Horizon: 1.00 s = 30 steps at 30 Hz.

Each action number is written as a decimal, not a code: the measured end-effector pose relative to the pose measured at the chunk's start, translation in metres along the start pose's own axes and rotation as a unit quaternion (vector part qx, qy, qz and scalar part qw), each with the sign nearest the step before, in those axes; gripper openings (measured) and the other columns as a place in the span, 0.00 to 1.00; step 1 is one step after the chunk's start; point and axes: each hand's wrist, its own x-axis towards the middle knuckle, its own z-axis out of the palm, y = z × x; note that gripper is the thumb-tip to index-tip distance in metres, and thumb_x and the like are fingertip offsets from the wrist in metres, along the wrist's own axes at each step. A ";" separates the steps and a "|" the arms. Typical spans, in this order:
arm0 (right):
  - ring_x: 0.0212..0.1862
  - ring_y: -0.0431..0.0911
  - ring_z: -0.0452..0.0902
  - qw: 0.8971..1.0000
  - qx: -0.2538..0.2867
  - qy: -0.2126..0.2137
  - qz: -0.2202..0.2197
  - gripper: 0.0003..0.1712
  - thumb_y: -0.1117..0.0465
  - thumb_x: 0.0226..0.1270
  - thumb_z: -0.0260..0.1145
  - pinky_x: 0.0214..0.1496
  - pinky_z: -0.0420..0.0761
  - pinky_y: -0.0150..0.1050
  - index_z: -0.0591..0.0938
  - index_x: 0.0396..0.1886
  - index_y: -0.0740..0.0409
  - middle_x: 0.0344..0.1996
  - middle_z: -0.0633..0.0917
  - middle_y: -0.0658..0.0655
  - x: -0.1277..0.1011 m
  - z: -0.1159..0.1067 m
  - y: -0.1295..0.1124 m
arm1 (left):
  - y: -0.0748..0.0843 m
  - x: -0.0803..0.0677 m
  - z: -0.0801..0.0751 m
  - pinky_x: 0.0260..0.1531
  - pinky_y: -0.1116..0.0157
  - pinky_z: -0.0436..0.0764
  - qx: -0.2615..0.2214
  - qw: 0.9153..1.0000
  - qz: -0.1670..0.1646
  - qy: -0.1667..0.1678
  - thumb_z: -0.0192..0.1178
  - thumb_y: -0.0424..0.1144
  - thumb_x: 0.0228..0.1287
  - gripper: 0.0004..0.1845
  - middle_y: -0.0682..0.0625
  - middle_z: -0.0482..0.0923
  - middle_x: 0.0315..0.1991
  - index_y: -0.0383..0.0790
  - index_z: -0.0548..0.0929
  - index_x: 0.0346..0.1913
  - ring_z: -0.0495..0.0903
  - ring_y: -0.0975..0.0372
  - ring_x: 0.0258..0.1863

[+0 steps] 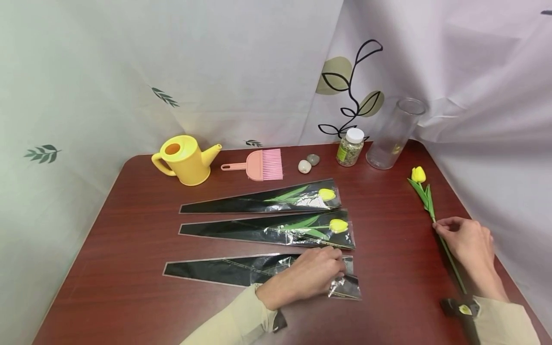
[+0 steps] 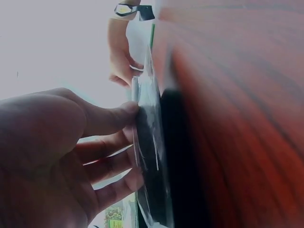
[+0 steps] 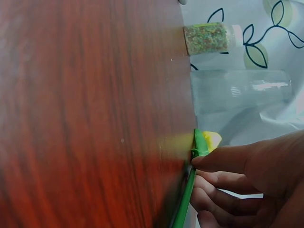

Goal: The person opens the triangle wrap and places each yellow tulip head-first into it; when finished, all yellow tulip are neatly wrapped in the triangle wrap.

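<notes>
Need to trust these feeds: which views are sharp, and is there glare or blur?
Head view: sharp, evenly lit, glare on the sleeves. Left wrist view: blurred, washed-out backdrop, left hand soft. Right wrist view: table grain fairly clear, right hand soft.

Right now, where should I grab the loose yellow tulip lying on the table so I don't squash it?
Grab the loose tulip by its thin green stem, below the leaves, coming down from above. It lies flat on the table, so the stem is easy to pinch. The right hand already touches it there; the soft yellow bloom stays untouched.
</notes>
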 end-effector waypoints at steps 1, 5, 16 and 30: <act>0.38 0.70 0.76 1.000 0.000 0.000 0.000 0.13 0.54 0.62 0.70 0.33 0.69 0.55 0.88 0.35 0.60 0.30 0.87 0.62 0.000 0.000 0.000 | 0.000 0.000 0.000 0.29 0.76 0.72 -0.001 1.000 -0.003 -0.001 0.63 0.45 0.66 0.05 0.62 0.74 0.32 0.53 0.87 0.34 0.71 0.70 0.30; 0.38 0.69 0.76 1.000 0.000 0.001 0.002 0.13 0.54 0.62 0.70 0.34 0.68 0.56 0.88 0.35 0.60 0.30 0.87 0.62 0.000 0.000 -0.001 | -0.001 0.000 0.000 0.31 0.76 0.73 -0.014 1.000 -0.013 0.012 0.65 0.43 0.64 0.02 0.63 0.75 0.32 0.54 0.88 0.34 0.73 0.71 0.32; 0.37 0.70 0.76 1.000 0.008 0.006 0.015 0.14 0.53 0.61 0.70 0.31 0.68 0.56 0.88 0.32 0.61 0.28 0.86 0.62 -0.002 -0.001 -0.002 | -0.004 0.000 -0.002 0.35 0.81 0.71 -0.045 0.998 -0.022 0.047 0.69 0.43 0.60 0.02 0.65 0.75 0.30 0.56 0.88 0.35 0.72 0.74 0.33; 0.23 0.14 0.58 0.996 0.054 0.070 0.022 0.14 0.52 0.58 0.71 0.35 0.62 0.38 0.90 0.34 0.57 0.14 0.82 0.38 -0.004 -0.005 0.000 | -0.003 0.000 0.000 0.38 0.80 0.72 -0.050 0.997 -0.020 0.049 0.68 0.44 0.61 0.03 0.65 0.76 0.32 0.55 0.89 0.38 0.72 0.74 0.34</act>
